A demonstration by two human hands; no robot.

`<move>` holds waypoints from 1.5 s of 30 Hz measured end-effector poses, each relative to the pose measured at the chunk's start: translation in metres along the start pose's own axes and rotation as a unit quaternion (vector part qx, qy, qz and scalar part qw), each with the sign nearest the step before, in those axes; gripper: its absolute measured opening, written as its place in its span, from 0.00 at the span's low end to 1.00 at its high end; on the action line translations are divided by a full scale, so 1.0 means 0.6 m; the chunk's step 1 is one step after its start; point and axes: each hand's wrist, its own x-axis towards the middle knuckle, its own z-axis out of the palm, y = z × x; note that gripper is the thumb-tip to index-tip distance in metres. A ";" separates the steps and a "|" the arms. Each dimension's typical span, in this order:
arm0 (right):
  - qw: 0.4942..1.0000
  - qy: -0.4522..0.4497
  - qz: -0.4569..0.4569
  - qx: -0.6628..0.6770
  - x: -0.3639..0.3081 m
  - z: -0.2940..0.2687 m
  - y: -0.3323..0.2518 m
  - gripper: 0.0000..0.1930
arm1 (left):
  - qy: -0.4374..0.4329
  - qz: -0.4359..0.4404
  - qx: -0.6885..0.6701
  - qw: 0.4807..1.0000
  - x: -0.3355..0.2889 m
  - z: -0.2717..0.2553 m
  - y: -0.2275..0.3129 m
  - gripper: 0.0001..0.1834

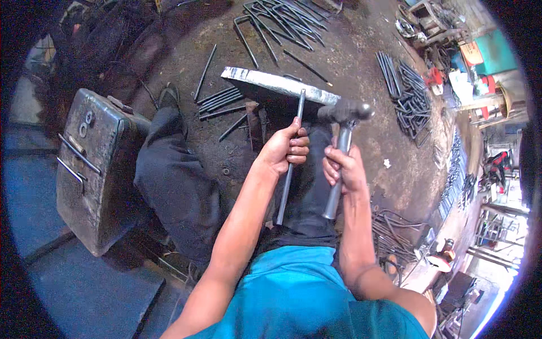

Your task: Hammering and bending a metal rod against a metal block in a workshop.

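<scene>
My left hand (285, 148) is wrapped round a straight steel rod (285, 195), held nearly upright in the picture. The rod's far end lies over the bright edge of a thick metal slab (271, 81); whether it touches is hard to tell. My right hand (346, 168) grips the tubular metal handle of a ball-peen hammer (345, 113). The hammer's head is beside the slab's right end, a little to the right of the rod. Below the slab, a rusty upright support (256, 127) shows, partly in shadow.
Straight rods (223, 101) lie on the floor left of the slab. Bent U-shaped rods (282, 22) are piled beyond it, with another pile of bent rods (412, 96) at right. A worn metal box (90, 169) bearing two washers and short rods stands by my left leg.
</scene>
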 end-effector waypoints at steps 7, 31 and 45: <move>0.979 0.013 -0.099 -0.178 -0.002 0.110 -0.175 0.14 | -0.003 -0.015 -0.027 1.000 0.001 -0.003 0.004 0.20; 0.950 -0.037 -0.110 -0.289 0.057 0.142 -0.235 0.16 | 0.019 0.000 0.052 0.998 0.003 -0.003 0.010 0.19; 0.848 -0.002 -0.221 -0.482 0.051 0.174 -0.336 0.20 | 0.004 -0.019 0.011 1.000 0.004 -0.011 0.014 0.19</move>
